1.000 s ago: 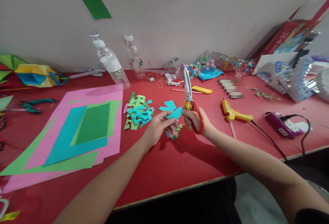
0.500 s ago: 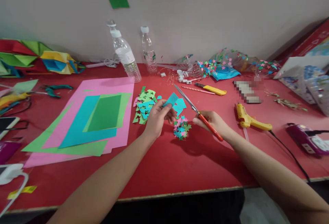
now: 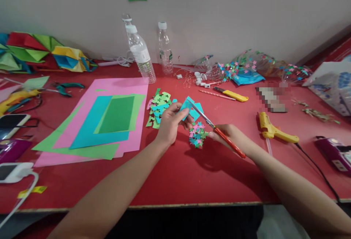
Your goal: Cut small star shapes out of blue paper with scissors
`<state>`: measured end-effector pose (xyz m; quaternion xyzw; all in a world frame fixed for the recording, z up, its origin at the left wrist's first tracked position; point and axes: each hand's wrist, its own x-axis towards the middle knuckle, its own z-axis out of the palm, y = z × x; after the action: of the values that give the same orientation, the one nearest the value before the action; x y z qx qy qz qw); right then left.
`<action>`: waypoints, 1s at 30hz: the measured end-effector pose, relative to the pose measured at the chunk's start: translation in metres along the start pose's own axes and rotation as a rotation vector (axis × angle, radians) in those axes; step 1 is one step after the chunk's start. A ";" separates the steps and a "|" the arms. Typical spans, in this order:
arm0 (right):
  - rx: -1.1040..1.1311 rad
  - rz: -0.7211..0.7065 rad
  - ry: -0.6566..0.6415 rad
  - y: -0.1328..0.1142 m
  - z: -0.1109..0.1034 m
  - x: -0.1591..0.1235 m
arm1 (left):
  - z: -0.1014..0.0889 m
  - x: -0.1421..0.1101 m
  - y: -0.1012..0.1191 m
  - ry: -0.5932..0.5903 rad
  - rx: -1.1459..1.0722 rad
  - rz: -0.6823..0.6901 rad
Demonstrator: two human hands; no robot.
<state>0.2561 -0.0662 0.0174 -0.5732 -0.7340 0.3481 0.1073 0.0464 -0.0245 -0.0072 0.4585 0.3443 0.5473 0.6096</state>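
Note:
Between thumb and fingers, my left hand (image 3: 172, 124) pinches a small piece of blue paper (image 3: 186, 108). My right hand (image 3: 229, 136) is closed on the red handles of a pair of scissors (image 3: 205, 117). The scissor blades reach the upper edge of that paper and overlap it. More blue paper pieces (image 3: 197, 112) lie on the table just behind. Below the blades is a small heap of pink, green and blue paper stars (image 3: 197, 135). Left of it, partly behind my left hand, sits a pile of green and blue offcuts (image 3: 158, 109) with star-shaped holes.
Pink, green and blue sheets (image 3: 137, 125) lie stacked on the left of the red table (image 3: 175, 180). Clear bottles (image 3: 165, 50) stand at the wall. A yellow utility knife (image 3: 234, 95), glue gun (image 3: 276, 131) and purple power strip (image 3: 333, 153) are on the right. Pliers (image 3: 67, 88) lie far left.
The scissors have come to the blue paper, and their tips now lie over its edge; before, they were apart from it. The whole view has shifted slightly.

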 end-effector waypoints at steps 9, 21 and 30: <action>0.172 -0.011 -0.116 0.001 0.002 -0.002 | 0.000 0.002 0.000 0.040 0.038 0.010; 0.225 -0.001 -0.122 0.001 0.004 -0.002 | -0.003 0.002 0.000 0.060 0.104 0.042; 0.171 0.012 -0.118 0.003 0.003 -0.002 | -0.005 0.002 0.003 0.053 0.179 0.033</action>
<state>0.2572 -0.0693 0.0134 -0.5449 -0.7031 0.4434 0.1105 0.0410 -0.0217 -0.0055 0.5022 0.4003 0.5363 0.5476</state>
